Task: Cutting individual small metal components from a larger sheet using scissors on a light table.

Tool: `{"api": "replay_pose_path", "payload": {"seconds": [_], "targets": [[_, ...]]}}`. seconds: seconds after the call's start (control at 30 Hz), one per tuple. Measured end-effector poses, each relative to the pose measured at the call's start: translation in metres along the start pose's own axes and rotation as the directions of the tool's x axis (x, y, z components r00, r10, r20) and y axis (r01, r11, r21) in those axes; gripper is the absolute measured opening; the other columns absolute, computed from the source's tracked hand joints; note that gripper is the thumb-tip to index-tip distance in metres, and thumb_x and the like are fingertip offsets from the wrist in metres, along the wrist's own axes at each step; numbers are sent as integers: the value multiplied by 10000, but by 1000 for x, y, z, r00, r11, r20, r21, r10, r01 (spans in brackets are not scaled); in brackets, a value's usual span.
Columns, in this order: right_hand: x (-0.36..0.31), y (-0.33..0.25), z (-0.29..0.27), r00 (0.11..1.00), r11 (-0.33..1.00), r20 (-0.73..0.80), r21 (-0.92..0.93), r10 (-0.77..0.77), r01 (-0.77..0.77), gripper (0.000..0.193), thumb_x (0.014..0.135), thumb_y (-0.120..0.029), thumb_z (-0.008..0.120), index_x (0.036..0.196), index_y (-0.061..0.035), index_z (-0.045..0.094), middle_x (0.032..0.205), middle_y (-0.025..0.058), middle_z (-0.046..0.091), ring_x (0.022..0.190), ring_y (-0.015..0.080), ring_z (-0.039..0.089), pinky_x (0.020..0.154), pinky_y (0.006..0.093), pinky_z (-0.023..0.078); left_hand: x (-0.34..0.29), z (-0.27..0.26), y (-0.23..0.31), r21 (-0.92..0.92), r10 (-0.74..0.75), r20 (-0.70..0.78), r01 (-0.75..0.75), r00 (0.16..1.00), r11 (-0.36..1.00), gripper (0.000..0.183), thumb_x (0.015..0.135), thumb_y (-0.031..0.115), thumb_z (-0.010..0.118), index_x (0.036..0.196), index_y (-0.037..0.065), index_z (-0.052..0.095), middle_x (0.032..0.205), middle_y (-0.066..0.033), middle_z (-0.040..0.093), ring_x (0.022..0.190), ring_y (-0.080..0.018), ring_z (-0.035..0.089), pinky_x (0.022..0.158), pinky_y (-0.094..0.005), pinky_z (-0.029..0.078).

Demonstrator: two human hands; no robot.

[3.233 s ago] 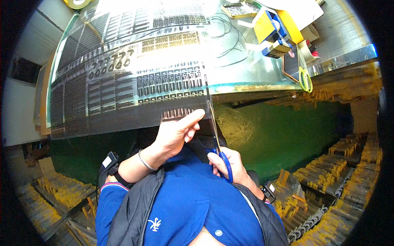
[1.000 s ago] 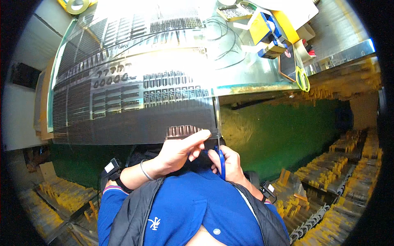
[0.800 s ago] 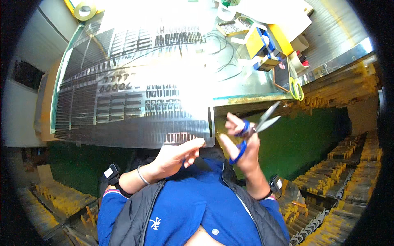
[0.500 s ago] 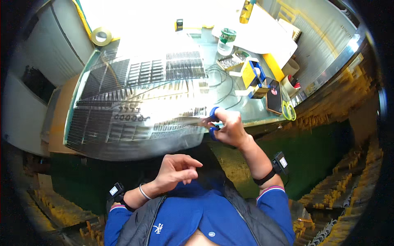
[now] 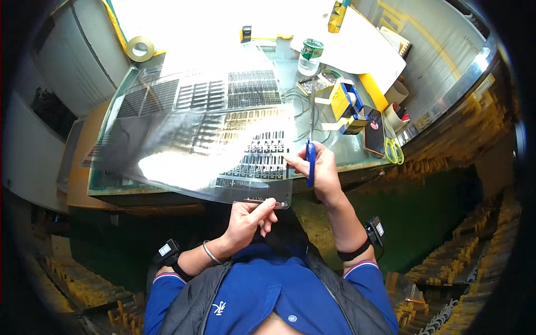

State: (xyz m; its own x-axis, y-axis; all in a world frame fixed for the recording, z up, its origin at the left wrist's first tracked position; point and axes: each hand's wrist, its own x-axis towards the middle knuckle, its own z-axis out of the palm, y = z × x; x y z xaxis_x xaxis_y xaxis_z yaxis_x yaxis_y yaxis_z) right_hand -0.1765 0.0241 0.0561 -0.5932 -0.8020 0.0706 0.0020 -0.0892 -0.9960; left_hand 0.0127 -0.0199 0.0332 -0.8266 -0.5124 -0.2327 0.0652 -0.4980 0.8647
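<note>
A large clear film sheet (image 5: 259,153), printed with black patterns, lies tilted over the glass-topped table, with glare across its middle. My left hand (image 5: 248,222) pinches its near edge close to the right corner, thumb on top. In my right hand (image 5: 325,176) is a pair of scissors with blue handles (image 5: 310,162), the blades pointing away from me over the table. The right thumb and fingers close round the handles, and the fingertips reach the film's right edge; whether they grip it too, I cannot tell.
Tape rolls lie at the far left (image 5: 140,49) and among the things on the right. Right of the film stand a glass jar (image 5: 310,56), a blue tape dispenser (image 5: 347,100), a phone (image 5: 374,133) and green-handled scissors (image 5: 393,151). A dark cable (image 5: 298,97) curls behind the blades.
My left hand has moved up and taken hold of the film's near edge. The scissors, formerly pointing left across the film, now point away from me. The film's near right corner has shifted toward me.
</note>
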Motion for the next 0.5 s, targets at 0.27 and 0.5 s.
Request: {"api": "replay_pose_path", "payload": {"seconds": [0.27,0.5], "targets": [[-65,-2,-7,992,1000,-129,31,5,-1,321,810,-275,632,936,1,528,847,122,633,678,110,593,570,213,446,20,-5,-18,-106,-57,-89,47,994,993,235,876,206,527,838,-8,616,704,-78,617,505,-98,558,435,-203,458],[-156,30,-15,822,813,438,280,364,-510,684,840,-591,355,1080,39,471,874,88,556,776,119,537,690,232,425,36,4,-21,-78,-137,-105,130,985,989,159,819,170,609,855,16,600,742,-67,606,527,-94,555,433,-196,453]]}}
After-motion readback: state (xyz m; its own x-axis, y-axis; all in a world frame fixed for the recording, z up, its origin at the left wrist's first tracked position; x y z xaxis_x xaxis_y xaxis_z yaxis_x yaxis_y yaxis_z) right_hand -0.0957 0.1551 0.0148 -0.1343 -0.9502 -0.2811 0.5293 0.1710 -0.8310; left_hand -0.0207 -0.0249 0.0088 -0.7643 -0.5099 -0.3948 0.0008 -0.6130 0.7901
